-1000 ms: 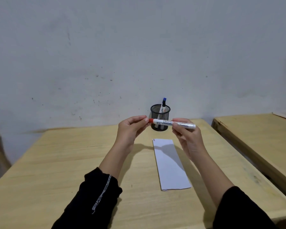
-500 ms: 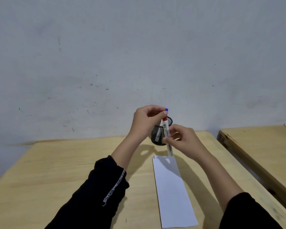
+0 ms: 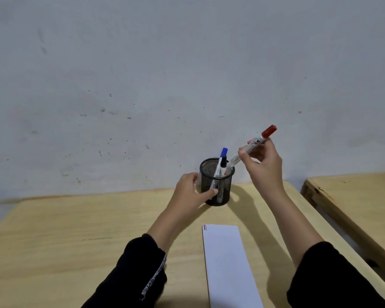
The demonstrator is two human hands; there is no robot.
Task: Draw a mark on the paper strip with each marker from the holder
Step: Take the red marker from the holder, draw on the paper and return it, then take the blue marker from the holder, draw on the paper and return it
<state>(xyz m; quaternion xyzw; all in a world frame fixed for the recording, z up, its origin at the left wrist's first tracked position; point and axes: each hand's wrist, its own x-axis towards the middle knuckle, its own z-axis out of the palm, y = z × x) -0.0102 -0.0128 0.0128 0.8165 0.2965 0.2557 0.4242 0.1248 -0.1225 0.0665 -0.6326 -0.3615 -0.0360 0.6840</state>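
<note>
**Head view: red-capped marker tilted into mesh holder as other hand steadies it**

Head-camera picture looking down across a pale wooden table (image 3: 80, 230) set against a scuffed grey wall (image 3: 142, 74). At the far side of the table, close to the wall, stands a black wire-mesh holder (image 3: 226, 190), upright on the tabletop. The person's left hand (image 3: 190, 192) wraps the holder from its left side, thumb laid across the near face of the mesh and the remaining fingers curled behind it, out of sight. Two markers stand inside the holder: a blue-capped marker (image 3: 224, 151) rising highest, and a black-capped marker (image 3: 223, 161) just in front of it, both leaning slightly right.

To the right and above, the right hand (image 3: 263, 165) pinches a red-capped marker (image 3: 252, 146) by its white barrel between thumb and fingertips, the other fingers loosely folded beneath. This marker is tilted, its red cap pointing up and to the right, its lower end dipping inside the holder's rim on the right side; whether that end touches the bottom cannot be told.

Nearer the camera, a white paper strip (image 3: 228, 267) lies flat on the table, running lengthwise toward the viewer and well apart from the holder. Short red and blue lines (image 3: 205, 227) sit side by side at its far left corner. Both forearms emerge from black sleeves (image 3: 129, 278). A second wooden table (image 3: 353, 196) stands at the right edge, separated by a narrow gap.
</note>
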